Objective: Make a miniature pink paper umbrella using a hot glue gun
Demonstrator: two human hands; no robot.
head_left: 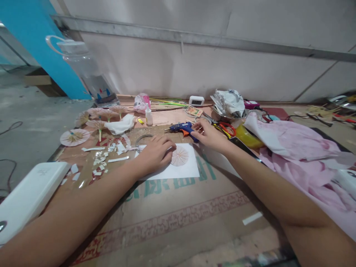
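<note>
My left hand [155, 154] rests on a white paper sheet [183, 172], its fingers curled; what they hold, if anything, is hidden. Beside its fingertips, a round pink paper disc with thin radiating ribs [180, 155] lies on the sheet. My right hand [205, 134] is at the handle of a blue glue gun [180, 128] with an orange trigger; whether its fingers grip the handle is unclear. The gun's nozzle points left, above the sheet. A grey ring [143, 140] lies just behind my left hand.
Small paper umbrellas [74, 137], a glue bottle [148, 115] and paper scraps [100, 163] lie to the left. A water bottle [94, 74] and white power bank [33, 196] stand farther left. Red-handled scissors [228, 129], a yellow roll [247, 136] and pink cloth [303, 163] are right.
</note>
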